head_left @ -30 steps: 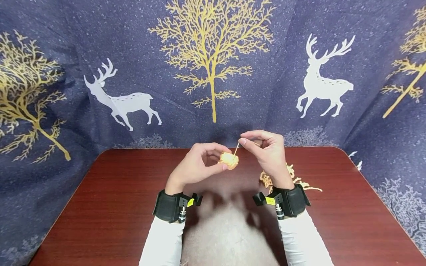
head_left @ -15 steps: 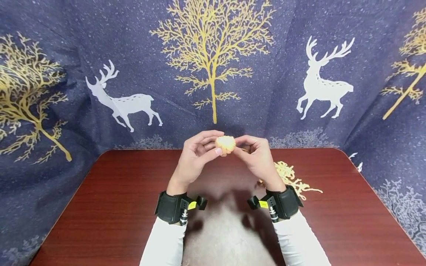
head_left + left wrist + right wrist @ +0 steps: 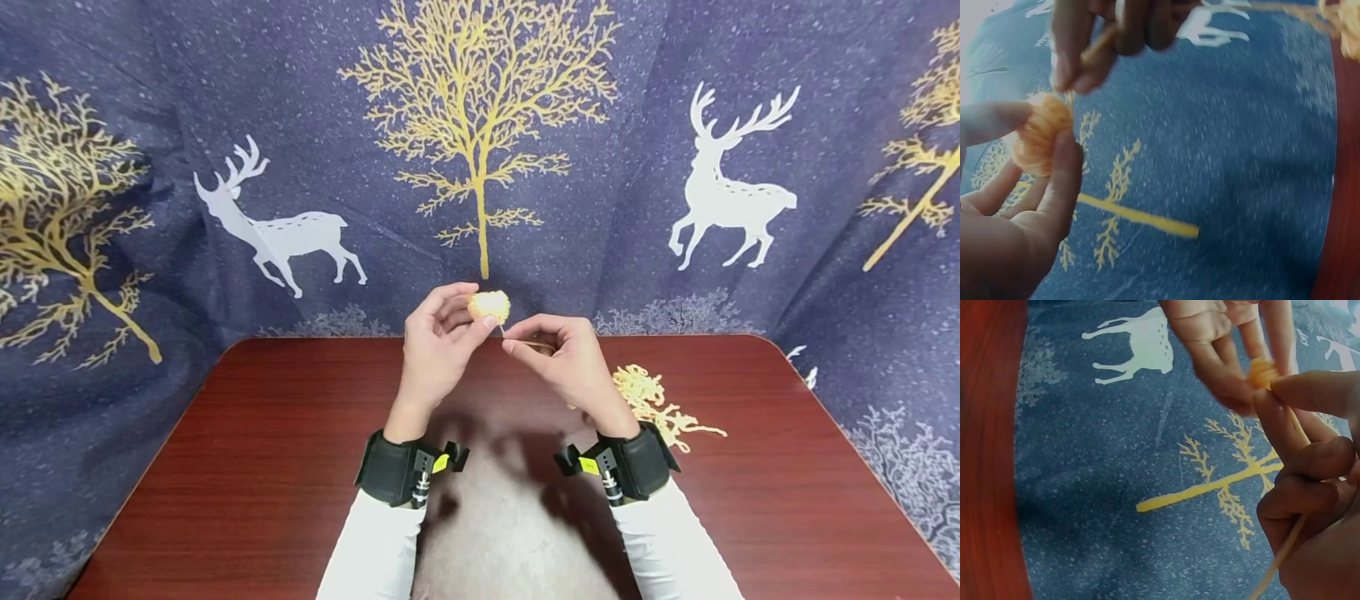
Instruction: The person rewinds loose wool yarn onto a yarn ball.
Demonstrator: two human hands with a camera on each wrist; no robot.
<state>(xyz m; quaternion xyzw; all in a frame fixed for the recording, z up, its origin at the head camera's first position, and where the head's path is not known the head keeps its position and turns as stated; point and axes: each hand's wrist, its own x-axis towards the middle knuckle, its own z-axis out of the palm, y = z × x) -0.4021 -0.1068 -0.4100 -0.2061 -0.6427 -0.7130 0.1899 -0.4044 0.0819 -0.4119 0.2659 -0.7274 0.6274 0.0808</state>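
Left deer [image 3: 292,237]: white print on the dark backdrop [image 3: 577,258], the leftmost thing I take a bearing from on my feed
Left hand [image 3: 438,337]: raised over the far part of the table [image 3: 292,417], thumb and fingers bent in a pinch, parted only by what they hold, the yarn ball
Yarn ball [image 3: 491,304]: off the table, at the left fingertips, thumb on my near side; it looks round to me, with no long axis worth naming
Strand [image 3: 1267,579]: a short stretch leaves the ball's lower right side for the right fingertips; this is the relation I judge to matter most, since the ball lies up and to the left of those tips, just beside them, with the left hand the nearer
Right hand [image 3: 566,358]: thumb and forefinger closed together on the strand, the other fingers curled with the yarn running through them
Yarn heap [image 3: 637,387]: loose and tangled on the table, partly behind the right wrist; in the left wrist view I see yarn running back to it
Right deer [image 3: 731,196]: white print, well beyond both hands
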